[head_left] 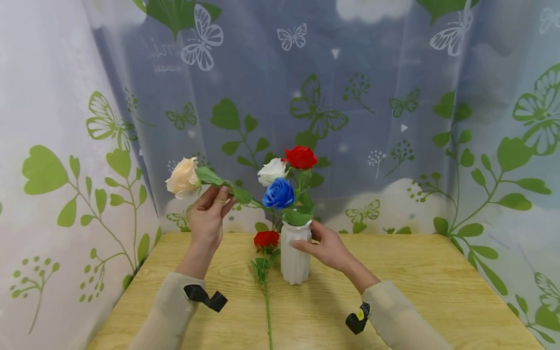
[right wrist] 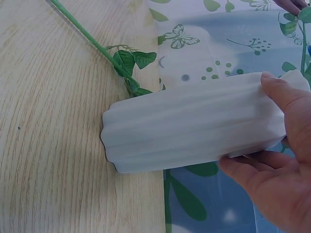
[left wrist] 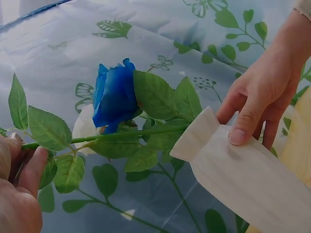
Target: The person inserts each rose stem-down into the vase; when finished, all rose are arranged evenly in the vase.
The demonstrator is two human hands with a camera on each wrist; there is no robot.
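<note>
My left hand (head_left: pixel 209 216) pinches the green stem of a peach rose (head_left: pixel 182 178), whose bloom leans out to the left. That stem (left wrist: pixel 160 130) runs into the mouth of a white ribbed vase (head_left: pixel 295 255). My right hand (head_left: pixel 329 247) grips the vase near its top, thumb (right wrist: pixel 274 85) on one side and fingers on the other. The vase stands upright on the table. In it are a blue rose (head_left: pixel 279 193), a white rose (head_left: pixel 272 171) and a red rose (head_left: pixel 300 157). The stem ends inside the vase are hidden.
Another red rose (head_left: pixel 266 239) lies on the wooden table (head_left: pixel 350 301), left of the vase, its stem pointing to the near edge. Behind and at both sides hangs a printed curtain (head_left: pixel 372 170) with butterflies and leaves.
</note>
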